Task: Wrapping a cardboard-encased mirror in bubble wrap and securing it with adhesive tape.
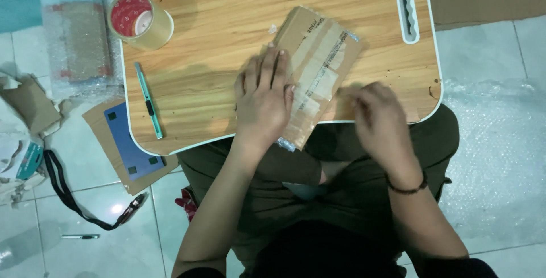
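Left hand (263, 103): fingers flat, extended, pressing taped cardboard parcel (314, 70) onto lap table (227, 22). Right hand (380, 120): blurred, fingertips at parcel's right edge; grasp cannot be determined. Tape roll (139, 21), cutter (148, 101) left of fingers.

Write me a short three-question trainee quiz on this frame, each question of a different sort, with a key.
1. True or false: the left hand lies flat on the taped cardboard parcel.
2. Which thing lies nearest the tape roll on the wooden lap table? A) green utility knife B) black strap C) pen on the floor
3. Fill in: the right hand, blurred, is at the parcel's ____ edge as the camera sees it.

Key: 1 true; 2 A; 3 right.
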